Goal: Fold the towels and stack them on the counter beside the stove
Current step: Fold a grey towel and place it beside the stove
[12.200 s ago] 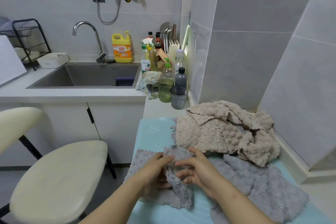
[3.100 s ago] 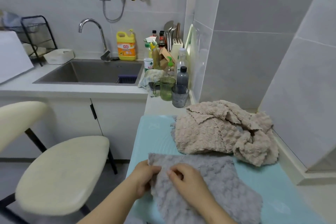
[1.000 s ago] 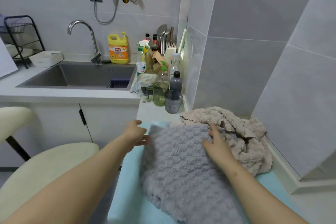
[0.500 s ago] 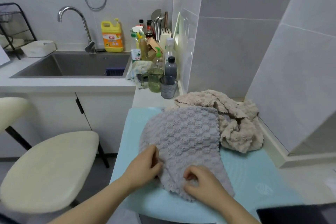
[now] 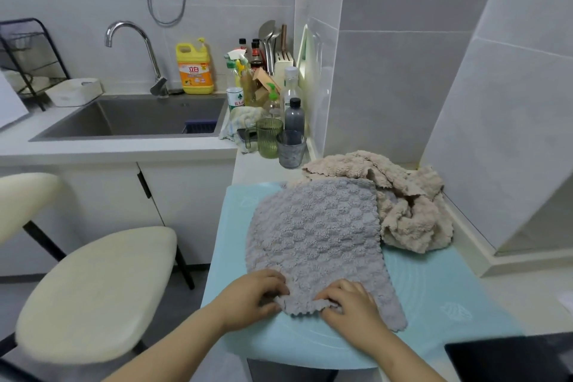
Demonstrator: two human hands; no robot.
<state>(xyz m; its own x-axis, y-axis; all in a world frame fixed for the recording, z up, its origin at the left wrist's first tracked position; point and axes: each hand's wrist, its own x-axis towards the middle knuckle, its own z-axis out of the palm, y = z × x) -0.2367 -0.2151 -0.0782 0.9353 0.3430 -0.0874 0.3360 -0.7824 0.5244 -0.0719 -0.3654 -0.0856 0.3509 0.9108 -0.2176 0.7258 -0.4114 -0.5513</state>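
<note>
A grey waffle-textured towel (image 5: 316, 232) lies spread lengthwise on a light blue mat (image 5: 440, 295) on the counter. My left hand (image 5: 252, 295) pinches its near left edge, and my right hand (image 5: 350, 304) grips the near edge just to the right; the corner between them is slightly lifted. A crumpled beige towel (image 5: 406, 205) sits heaped behind and to the right of the grey one, against the tiled wall, with the grey towel's far end overlapping it.
A black stove top (image 5: 511, 360) shows at the bottom right corner. A green cup (image 5: 269, 138), a grey cup (image 5: 290, 149) and bottles crowd the counter behind the mat. The sink (image 5: 139, 118) is at left; a cream stool (image 5: 93, 288) stands beside the counter.
Both hands came back from the towel's far end to its near edge and now hold it; the grey towel has been spread flatter and longer over the mat.
</note>
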